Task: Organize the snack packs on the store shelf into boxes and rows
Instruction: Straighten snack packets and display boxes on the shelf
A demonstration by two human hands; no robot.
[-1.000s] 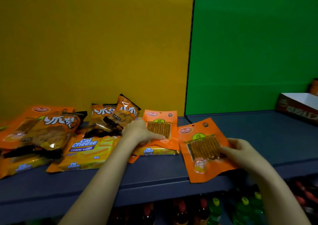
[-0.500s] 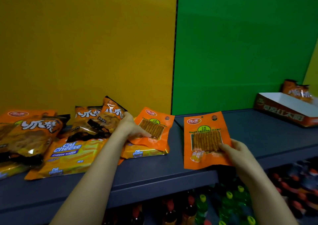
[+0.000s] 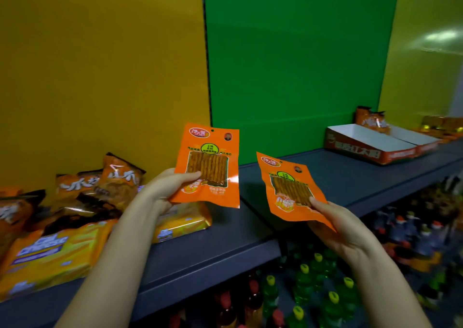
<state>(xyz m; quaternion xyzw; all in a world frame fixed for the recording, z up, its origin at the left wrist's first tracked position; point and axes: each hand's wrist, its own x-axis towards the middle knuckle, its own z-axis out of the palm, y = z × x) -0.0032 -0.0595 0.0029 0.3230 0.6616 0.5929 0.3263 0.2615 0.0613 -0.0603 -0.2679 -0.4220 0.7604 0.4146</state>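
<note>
You hold 2 snack packs above the shelf.
The fingers of your left hand clamp the upright pack; those of your right hand pinch the tilted pack at its lower edge; the open box sits far right on the shelf.

Dark grey shelf, one long board against the coloured back wall. Left end holds a loose heap of snack packs. A big yellow wafer pack lies flat at the front edge. A second yellow pack lies to its right, partly covered. Orange-and-black bags are piled behind, leaning on each other near the wall (print blurred). Right end has an open red cardboard box, white inside, with a second box touching it further right. An orange bag stands upright at the back of the boxes; can't tell which one holds it.
</note>
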